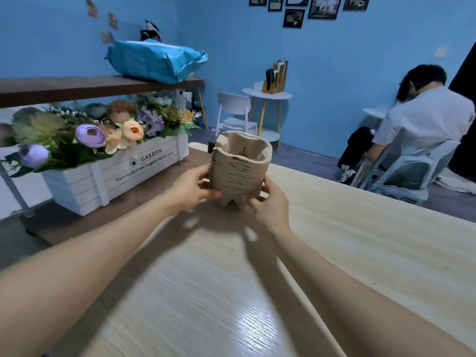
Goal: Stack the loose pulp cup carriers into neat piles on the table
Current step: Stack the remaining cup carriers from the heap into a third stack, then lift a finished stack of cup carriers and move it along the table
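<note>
Left hand (192, 188) and right hand (270, 204) grip carrier stack (239, 168), above table (360, 253)

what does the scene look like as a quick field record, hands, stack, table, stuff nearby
stack: nested pile of pulp cup carriers, upright, held between both hands
left hand: left hand grips the pile's left side
right hand: right hand grips its lower right
table: light wood table, pile's feet at or just above it, cannot tell
nearby: white flower crate to the left
background: seated person at right
</note>
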